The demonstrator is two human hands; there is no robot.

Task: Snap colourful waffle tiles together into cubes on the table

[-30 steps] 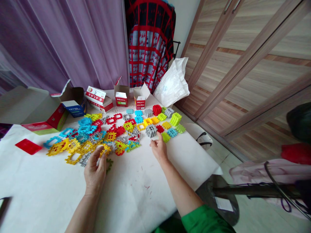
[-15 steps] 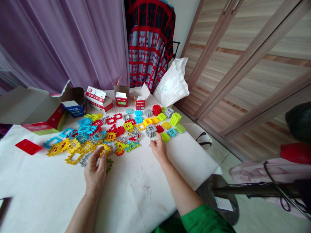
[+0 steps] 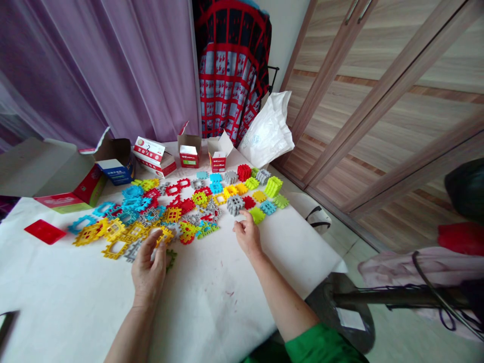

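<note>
Plastic waffle-grid building blocks in red, yellow, blue, lime and grey lie in a wide spread (image 3: 170, 212) on a white paper-covered table (image 3: 212, 282). My left hand (image 3: 148, 269) curls at the pile's near edge, its fingertips against a yellow grid piece (image 3: 163, 235). A small green piece (image 3: 171, 260) lies just right of that hand. My right hand (image 3: 247, 234) rests on the paper with its fingers apart, nearest a lime piece (image 3: 257, 215) and a grey cube of joined pieces (image 3: 235, 205). Whether my left hand grips anything is hidden by its fingers.
Several opened cardboard boxes (image 3: 189, 154) stand along the table's far edge, and a white plastic bag (image 3: 266, 128) lies at its far right corner. A flat red piece (image 3: 44, 232) lies at the left. The table's right edge drops to a tiled floor.
The view has shifted slightly. My hands stay at about the same spots, with only small finger movement, and the blocks have not visibly moved.
</note>
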